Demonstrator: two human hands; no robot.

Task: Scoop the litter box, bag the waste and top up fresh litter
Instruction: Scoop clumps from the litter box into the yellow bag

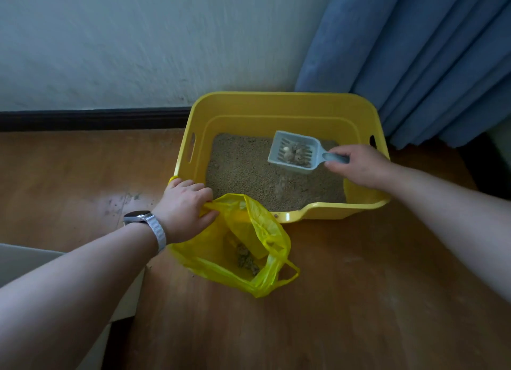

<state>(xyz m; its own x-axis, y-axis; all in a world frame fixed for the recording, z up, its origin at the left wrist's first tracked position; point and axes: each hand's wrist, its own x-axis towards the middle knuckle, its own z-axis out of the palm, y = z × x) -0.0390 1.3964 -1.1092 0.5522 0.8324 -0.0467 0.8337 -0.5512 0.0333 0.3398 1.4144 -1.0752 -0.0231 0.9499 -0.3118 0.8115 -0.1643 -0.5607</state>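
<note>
Holding clumps (300, 153), scoop (315, 156) over litter box (265, 98)

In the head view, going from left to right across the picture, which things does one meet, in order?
wristwatch → left hand → yellow plastic bag → litter scoop → right hand → blue curtain

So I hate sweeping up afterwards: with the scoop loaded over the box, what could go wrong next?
1. The scoop in the right hand holds clumps over the litter; on the way to the bag, grains could sift through its slots onto the floor.
2. The left hand grips only one edge of the bag and the far side sags, so a tipped load might miss the mouth.
</note>
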